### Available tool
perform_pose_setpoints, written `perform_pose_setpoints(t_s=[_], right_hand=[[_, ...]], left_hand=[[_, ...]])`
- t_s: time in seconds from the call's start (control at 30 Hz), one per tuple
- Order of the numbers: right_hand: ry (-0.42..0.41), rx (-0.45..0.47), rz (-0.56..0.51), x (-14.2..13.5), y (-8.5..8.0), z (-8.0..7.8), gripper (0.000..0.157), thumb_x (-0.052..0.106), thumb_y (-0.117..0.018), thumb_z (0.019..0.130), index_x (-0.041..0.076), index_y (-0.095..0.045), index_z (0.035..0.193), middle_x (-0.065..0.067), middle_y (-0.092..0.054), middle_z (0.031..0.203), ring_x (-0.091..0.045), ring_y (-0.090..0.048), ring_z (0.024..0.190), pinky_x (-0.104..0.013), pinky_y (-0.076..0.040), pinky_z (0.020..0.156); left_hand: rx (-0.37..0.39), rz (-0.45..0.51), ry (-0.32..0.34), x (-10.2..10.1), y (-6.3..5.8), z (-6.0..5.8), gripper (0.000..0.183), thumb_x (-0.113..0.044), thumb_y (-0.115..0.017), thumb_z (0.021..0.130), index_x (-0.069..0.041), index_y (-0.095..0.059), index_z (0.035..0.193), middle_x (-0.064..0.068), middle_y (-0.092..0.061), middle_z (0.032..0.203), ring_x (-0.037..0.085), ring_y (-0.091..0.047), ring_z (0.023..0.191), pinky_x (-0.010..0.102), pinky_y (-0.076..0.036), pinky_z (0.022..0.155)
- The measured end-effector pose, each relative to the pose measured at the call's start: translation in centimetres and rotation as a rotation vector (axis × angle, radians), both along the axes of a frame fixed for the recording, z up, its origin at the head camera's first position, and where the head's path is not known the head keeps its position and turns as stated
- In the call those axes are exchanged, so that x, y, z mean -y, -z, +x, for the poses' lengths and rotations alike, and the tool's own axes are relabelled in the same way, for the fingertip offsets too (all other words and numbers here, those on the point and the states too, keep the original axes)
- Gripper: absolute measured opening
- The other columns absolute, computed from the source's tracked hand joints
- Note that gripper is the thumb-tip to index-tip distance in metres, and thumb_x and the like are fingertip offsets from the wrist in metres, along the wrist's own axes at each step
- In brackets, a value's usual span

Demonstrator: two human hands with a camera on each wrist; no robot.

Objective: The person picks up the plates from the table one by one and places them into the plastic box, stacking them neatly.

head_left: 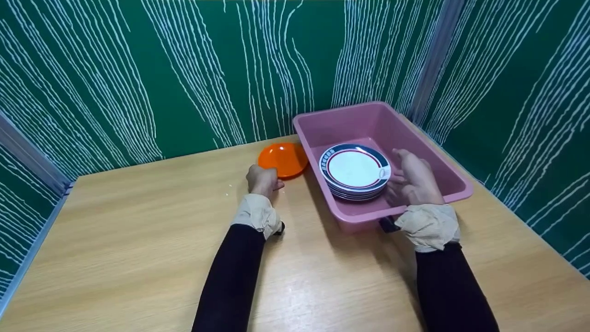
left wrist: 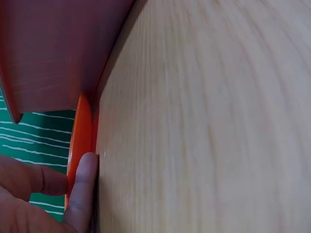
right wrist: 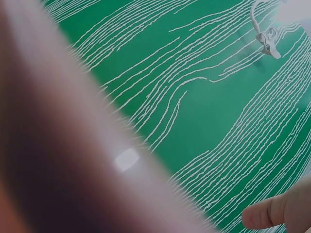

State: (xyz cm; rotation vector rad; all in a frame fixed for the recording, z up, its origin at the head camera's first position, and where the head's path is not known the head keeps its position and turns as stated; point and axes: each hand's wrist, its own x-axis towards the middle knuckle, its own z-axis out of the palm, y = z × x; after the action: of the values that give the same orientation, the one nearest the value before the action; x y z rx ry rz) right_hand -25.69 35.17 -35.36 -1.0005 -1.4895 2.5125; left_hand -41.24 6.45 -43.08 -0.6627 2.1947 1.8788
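An orange plate point(head_left: 288, 159) lies on the table against the near-left side of a pink plastic tub point(head_left: 339, 213). My left hand point(head_left: 262, 179) pinches its near-left rim; in the left wrist view the thumb and a finger point(left wrist: 82, 182) stand on either side of the orange rim point(left wrist: 81, 138). Inside the tub sits a stack of white plates point(head_left: 355, 169) with blue and red bands. Over the tub's right part, my right hand point(head_left: 415, 180) has its thumb raised and its fingers extended beside the stack. Only its thumb point(right wrist: 267, 213) shows in the right wrist view.
The wooden table point(head_left: 152, 240) carries a few small pale bits left of the plate. Green panels point(head_left: 193, 83) with white wavy lines stand behind it and at both sides. A blurred pink tub wall point(right wrist: 97, 145) covers much of the right wrist view.
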Motion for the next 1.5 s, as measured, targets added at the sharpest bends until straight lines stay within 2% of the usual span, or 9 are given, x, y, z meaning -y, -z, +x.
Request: perform_pose_setpoints(t_s=[0.23,0.47,0.6,0.8,1.0,1.13,1.23,1.33,1.5], right_hand=[[-0.006,-0.011,-0.028,0.0,0.0,0.1,0.039,0.031,-0.058,0.104,0.019,-0.039,0.137,0.000,-0.045,0.091,-0.011,-0.040,0.045,-0.021,-0.033,0.041],[-0.011,0.018,-0.006,0.0,-0.2,0.1,0.053,0.033,-0.059,0.103,0.019,-0.033,0.147,-0.003,-0.043,0.115,-0.012,-0.051,0.065,-0.021,-0.040,0.050],[-0.017,0.042,-0.009,-0.1,-0.2,0.0,0.058,0.036,-0.058,0.103,0.021,-0.028,0.150,-0.002,-0.043,0.118,-0.013,-0.049,0.063,-0.022,-0.038,0.050],[-0.040,0.067,-0.004,-0.2,-0.3,0.0,0.070,0.039,-0.058,0.103,0.020,-0.020,0.158,-0.004,-0.040,0.131,-0.013,-0.052,0.080,-0.021,-0.044,0.062],[-0.037,0.039,0.029,0.0,-0.2,-0.1,0.064,0.038,-0.059,0.103,0.014,-0.025,0.152,-0.003,-0.038,0.114,-0.010,-0.041,0.053,-0.021,-0.035,0.046],[-0.046,0.066,0.049,-0.1,-0.4,0.1,0.072,0.041,-0.058,0.103,0.017,-0.021,0.159,-0.007,-0.039,0.133,-0.015,-0.058,0.096,-0.022,-0.051,0.079],[-0.052,0.078,0.058,-0.2,-0.5,0.1,0.080,0.043,-0.057,0.103,0.016,-0.012,0.164,-0.008,-0.027,0.155,-0.022,-0.043,0.133,-0.029,-0.043,0.108],[-0.060,0.078,0.083,-0.2,-0.5,0.1,0.081,0.043,-0.056,0.103,0.016,-0.010,0.165,-0.008,-0.021,0.161,-0.022,-0.040,0.135,-0.029,-0.044,0.106],[-0.050,0.076,0.073,0.0,-0.5,0.0,0.074,0.041,-0.058,0.103,0.018,-0.019,0.161,-0.006,-0.036,0.140,-0.016,-0.051,0.100,-0.022,-0.048,0.074]], left_hand=[[-0.001,0.041,-0.039,0.5,0.2,0.3,0.043,0.006,-0.062,0.090,-0.001,-0.049,0.131,0.013,-0.063,0.104,0.025,-0.072,0.070,0.028,-0.062,0.066],[-0.025,0.067,-0.062,0.9,0.0,0.5,0.035,0.007,-0.064,0.087,-0.002,-0.054,0.120,0.013,-0.066,0.102,0.023,-0.073,0.071,0.027,-0.062,0.062],[-0.014,0.110,-0.080,1.2,-0.1,0.5,0.038,0.007,-0.064,0.090,-0.001,-0.053,0.125,0.013,-0.067,0.103,0.023,-0.074,0.073,0.027,-0.062,0.063],[-0.027,0.194,-0.074,1.8,-0.3,1.2,0.046,0.006,-0.060,0.095,0.000,-0.045,0.138,0.017,-0.065,0.109,0.025,-0.075,0.076,0.030,-0.063,0.067],[-0.055,0.301,-0.046,2.9,-0.7,2.0,0.050,0.005,-0.058,0.097,0.000,-0.038,0.143,0.019,-0.060,0.122,0.027,-0.075,0.084,0.030,-0.063,0.071],[-0.083,0.349,-0.035,3.3,-1.2,2.4,0.050,0.005,-0.058,0.097,0.000,-0.039,0.144,0.019,-0.059,0.124,0.027,-0.075,0.085,0.030,-0.063,0.071],[-0.102,0.381,-0.020,3.6,-1.5,2.7,0.047,0.002,-0.058,0.098,0.001,-0.043,0.142,0.018,-0.061,0.122,0.028,-0.076,0.084,0.030,-0.063,0.073],[-0.115,0.400,-0.023,3.7,-1.9,3.2,0.039,-0.001,-0.060,0.098,0.001,-0.049,0.136,0.017,-0.063,0.119,0.027,-0.076,0.083,0.030,-0.063,0.074],[-0.161,0.399,-0.050,3.9,-2.7,4.0,0.026,-0.003,-0.061,0.099,-0.001,-0.055,0.124,0.015,-0.066,0.115,0.027,-0.076,0.082,0.028,-0.063,0.076]])
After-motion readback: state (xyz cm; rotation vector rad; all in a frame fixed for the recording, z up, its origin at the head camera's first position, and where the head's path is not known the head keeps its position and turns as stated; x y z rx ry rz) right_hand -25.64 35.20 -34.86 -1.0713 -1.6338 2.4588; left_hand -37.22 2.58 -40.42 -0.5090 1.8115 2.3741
